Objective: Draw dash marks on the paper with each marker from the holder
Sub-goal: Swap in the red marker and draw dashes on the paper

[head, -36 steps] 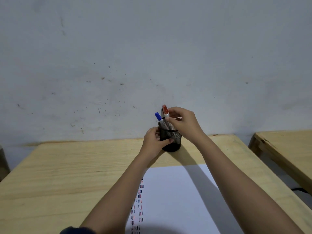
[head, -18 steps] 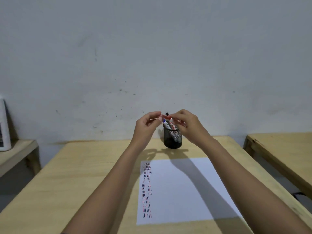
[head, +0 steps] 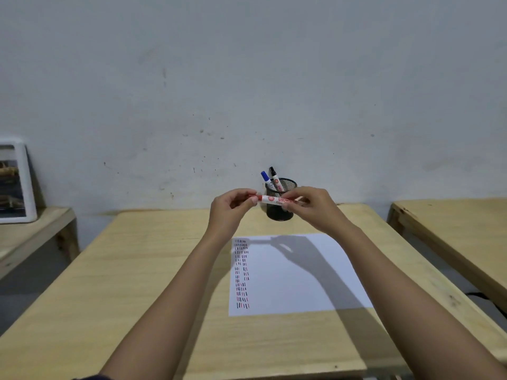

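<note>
Hands (head: 233,208) now off holder (head: 280,198)

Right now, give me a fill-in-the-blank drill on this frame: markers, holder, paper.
1. Both hands hold the ____-capped marker level in front of the mesh holder.
2. The left hand has its fingers on the marker's ____ end.
3. The holder contains ____ markers, blue and black.
4. The dash marks run along the paper's ____ edge.

Missing: red; cap; two; left
</note>
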